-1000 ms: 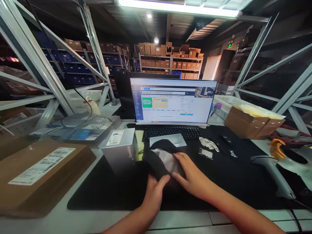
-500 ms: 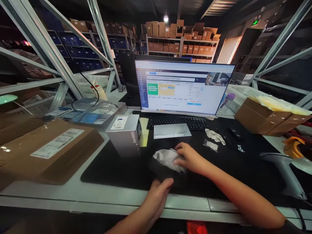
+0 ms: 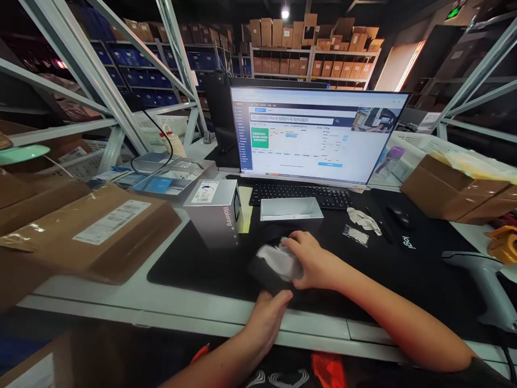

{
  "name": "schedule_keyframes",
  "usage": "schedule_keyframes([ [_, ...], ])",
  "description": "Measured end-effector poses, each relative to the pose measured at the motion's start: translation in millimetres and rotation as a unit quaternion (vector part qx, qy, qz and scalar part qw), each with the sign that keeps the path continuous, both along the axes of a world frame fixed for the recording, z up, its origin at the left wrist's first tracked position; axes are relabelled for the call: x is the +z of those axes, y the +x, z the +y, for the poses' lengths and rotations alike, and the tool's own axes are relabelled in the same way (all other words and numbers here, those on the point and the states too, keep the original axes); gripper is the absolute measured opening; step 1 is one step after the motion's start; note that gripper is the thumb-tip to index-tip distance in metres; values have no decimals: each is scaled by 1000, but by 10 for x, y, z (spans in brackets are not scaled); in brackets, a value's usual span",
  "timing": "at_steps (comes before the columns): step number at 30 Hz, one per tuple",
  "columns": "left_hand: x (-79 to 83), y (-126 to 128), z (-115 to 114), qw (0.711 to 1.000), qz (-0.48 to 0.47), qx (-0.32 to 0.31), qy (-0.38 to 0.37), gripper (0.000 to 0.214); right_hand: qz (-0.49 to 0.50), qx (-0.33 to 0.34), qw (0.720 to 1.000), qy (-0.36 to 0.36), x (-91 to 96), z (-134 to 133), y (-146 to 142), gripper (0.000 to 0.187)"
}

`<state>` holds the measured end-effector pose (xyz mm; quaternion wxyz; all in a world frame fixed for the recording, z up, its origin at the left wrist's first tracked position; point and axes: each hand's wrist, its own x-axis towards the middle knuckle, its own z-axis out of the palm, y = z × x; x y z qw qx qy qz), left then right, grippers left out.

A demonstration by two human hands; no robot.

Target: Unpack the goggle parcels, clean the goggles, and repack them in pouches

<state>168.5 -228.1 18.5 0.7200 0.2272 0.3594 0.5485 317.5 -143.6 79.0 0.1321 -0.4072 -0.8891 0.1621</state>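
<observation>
Over the black desk mat, a blurred dark object [image 3: 262, 274] with a pale grey, soft-looking wrapped piece [image 3: 278, 263] on it is between my two hands. My left hand [image 3: 271, 313] supports the dark part from the near side, thumb raised and fingers partly hidden beneath. From the right, my right hand [image 3: 315, 261] curls its fingers around the grey wrapped piece. Motion blur hides what is inside. Just beyond lies a shallow open white box [image 3: 291, 210]. A tall grey product box [image 3: 212, 210] with a label stands to the left.
A monitor [image 3: 315, 134] and black keyboard [image 3: 301, 195] stand behind. On the right are a small clear packet [image 3: 356, 235], crumpled white material [image 3: 363, 221], a mouse [image 3: 398, 216] and a barcode scanner [image 3: 482, 285]. A large taped carton [image 3: 92, 231] occupies the left.
My right hand's fingers have closed further around the grey wrapped piece. The view has turned slightly left and down, and the screen's content has changed.
</observation>
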Motion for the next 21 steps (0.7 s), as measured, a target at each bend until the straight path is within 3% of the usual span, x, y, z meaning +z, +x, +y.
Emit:
schedule_keyframes([
  [2,-10,7,-6,1000,-4,4,4,61,-18,10,1000,3,-5,13,-32,98],
  [4,-19,5,-6,1000,-13,11,2,59,1,10,1000,-7,9,28,-53,94],
  [8,11,-2,8,997,-36,44,-45,53,144,-42,986,-68,112,130,10,47],
  [13,136,35,71,984,-36,108,-136,26,246,-111,954,-129,262,349,221,14],
  [15,167,58,110,980,-30,113,-158,15,303,-138,933,-137,276,398,260,23],
  [18,186,106,168,973,-19,124,-194,18,402,-176,888,-138,266,447,248,46],
  [21,212,156,210,972,-19,109,-209,15,560,-216,788,-138,301,533,238,58],
])
